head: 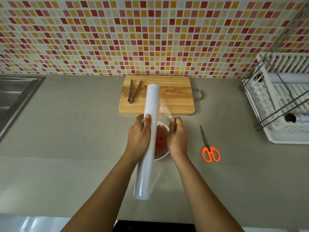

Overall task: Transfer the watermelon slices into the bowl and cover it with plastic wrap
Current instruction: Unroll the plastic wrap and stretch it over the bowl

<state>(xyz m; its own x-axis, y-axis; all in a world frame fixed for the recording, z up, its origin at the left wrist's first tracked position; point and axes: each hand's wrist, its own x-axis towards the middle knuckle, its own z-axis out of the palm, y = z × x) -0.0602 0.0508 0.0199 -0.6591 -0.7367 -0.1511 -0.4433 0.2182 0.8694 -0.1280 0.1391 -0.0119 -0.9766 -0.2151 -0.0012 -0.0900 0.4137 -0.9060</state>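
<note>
The left hand (139,136) grips the plastic wrap roll (148,139) above the bowl (163,156), while the right hand (177,134) fingers (172,121) pinch the film edge (164,110).

The left hand (139,134) grips a long white roll of plastic wrap (148,141), held lengthwise over a white bowl (163,155) of red watermelon slices (160,143) on the grey counter (66,139). The right hand (177,134) pinches the film's loose edge (165,110) beside the roll. Behind lie a wooden cutting board (173,96) with metal tongs (133,91); orange-handled scissors (209,148) lie to the right, near a white dish rack (284,104)
</note>
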